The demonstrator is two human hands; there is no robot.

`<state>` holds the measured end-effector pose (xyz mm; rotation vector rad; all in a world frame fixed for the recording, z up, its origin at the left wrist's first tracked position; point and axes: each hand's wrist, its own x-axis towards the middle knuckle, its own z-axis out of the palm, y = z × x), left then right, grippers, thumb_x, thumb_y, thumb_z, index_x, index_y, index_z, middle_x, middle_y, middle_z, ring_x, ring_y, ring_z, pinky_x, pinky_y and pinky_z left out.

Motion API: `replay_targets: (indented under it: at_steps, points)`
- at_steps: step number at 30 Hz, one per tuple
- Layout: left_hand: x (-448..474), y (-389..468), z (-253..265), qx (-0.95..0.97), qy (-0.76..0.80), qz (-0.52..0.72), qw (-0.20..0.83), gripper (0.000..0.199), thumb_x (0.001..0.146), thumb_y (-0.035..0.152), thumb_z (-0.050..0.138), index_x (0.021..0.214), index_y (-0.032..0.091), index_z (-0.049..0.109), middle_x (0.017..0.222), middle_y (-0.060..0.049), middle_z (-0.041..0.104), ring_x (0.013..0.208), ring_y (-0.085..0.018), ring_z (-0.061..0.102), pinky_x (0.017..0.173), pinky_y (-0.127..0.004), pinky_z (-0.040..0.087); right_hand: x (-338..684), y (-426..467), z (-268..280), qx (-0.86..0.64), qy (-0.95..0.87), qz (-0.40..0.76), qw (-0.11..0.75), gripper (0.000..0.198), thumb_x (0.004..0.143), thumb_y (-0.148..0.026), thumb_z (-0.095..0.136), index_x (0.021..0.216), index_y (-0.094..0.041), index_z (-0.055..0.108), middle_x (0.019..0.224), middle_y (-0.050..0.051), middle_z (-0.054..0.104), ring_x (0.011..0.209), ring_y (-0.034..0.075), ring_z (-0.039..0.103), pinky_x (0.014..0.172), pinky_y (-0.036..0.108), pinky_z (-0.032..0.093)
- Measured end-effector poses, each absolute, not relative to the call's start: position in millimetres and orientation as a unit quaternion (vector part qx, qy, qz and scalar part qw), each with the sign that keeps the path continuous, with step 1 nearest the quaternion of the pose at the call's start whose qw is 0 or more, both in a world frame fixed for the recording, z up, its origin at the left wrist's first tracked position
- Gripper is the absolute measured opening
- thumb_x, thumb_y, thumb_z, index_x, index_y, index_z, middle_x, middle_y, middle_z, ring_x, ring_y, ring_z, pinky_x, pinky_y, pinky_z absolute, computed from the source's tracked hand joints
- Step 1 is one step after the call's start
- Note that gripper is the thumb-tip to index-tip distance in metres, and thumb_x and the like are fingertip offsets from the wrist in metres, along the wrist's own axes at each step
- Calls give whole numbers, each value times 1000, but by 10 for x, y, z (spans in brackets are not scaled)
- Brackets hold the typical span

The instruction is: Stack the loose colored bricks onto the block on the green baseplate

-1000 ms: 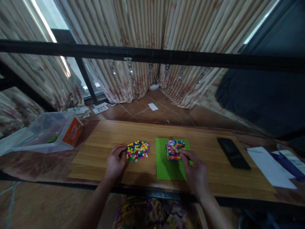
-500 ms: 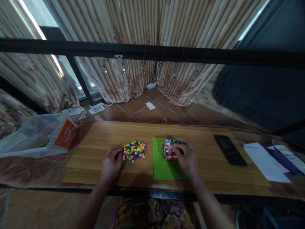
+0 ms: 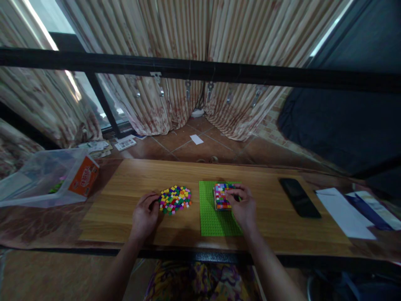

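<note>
Small coloured bricks [image 3: 174, 200] lie in a loose pile on the wooden board. At the pile's left edge rests my left hand [image 3: 145, 215], its fingers curled toward the thumb; whatever they hold is hidden. A green studded baseplate [image 3: 208, 223] lies to the right of the pile. On its upper part sits a block of many coloured bricks [image 3: 220, 196] in a tight grid. My right hand [image 3: 246, 209] is over the right side of this block, thumb and forefinger pinched together at its top. Anything between those fingertips is too small to make out, and the hand covers part of the block.
The wooden board [image 3: 109, 213] spans the table. A black phone [image 3: 300, 197] lies at its right, with white paper [image 3: 341, 213] beyond. A clear plastic bin [image 3: 46, 167] with an orange label stands at the left. A black metal bar [image 3: 181, 67] crosses before the curtains [image 3: 175, 33].
My right thumb and forefinger have shifted slightly on the block. My left hand stays by the pile. The whole view has moved a little.
</note>
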<state>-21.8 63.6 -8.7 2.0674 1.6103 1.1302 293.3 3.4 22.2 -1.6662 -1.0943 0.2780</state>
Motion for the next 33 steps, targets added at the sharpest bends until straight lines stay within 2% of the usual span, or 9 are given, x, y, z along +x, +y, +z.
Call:
replay_targets:
  at_steps: [10, 16, 19, 24, 33]
  points:
    - [-209, 634, -90, 716, 553, 402, 140, 22, 80, 25, 48, 88, 18, 67, 101, -9, 66, 98, -22, 61, 93, -41, 50, 2948, -7, 250, -692, -486, 107, 524, 21, 75, -38, 62, 71, -20, 70, 104, 8, 58, 96, 22, 57, 87, 41, 45]
    - [-193, 614, -100, 711, 548, 417, 140, 21, 79, 21, 48, 88, 19, 67, 101, -9, 66, 99, -21, 61, 93, -40, 50, 2779, -122, 402, -667, -561, 10, 490, 20, 83, -37, 57, 81, -23, 70, 107, 8, 59, 101, 23, 53, 91, 44, 42]
    - [-183, 605, -90, 707, 550, 419, 148, 20, 79, 20, 48, 88, 18, 67, 101, -8, 66, 99, -21, 61, 92, -39, 50, 2467, -138, 434, -611, -656, 63, 439, 20, 88, -27, 49, 89, -24, 69, 100, 7, 63, 95, 21, 56, 88, 40, 45]
    - [-169, 584, -50, 703, 554, 418, 158, 20, 79, 19, 49, 88, 19, 67, 101, -8, 66, 98, -20, 61, 92, -39, 50, 2033, -46, 231, -609, -700, 116, 354, 24, 86, -17, 45, 95, -22, 67, 92, 7, 64, 90, 23, 57, 81, 37, 47]
    - [-170, 586, -45, 702, 554, 416, 163, 20, 80, 20, 48, 88, 18, 67, 101, -8, 66, 98, -20, 61, 92, -38, 50, 1913, 147, 57, -630, -702, 110, 313, 16, 84, -16, 49, 83, -20, 64, 87, 8, 61, 85, 23, 57, 79, 35, 46]
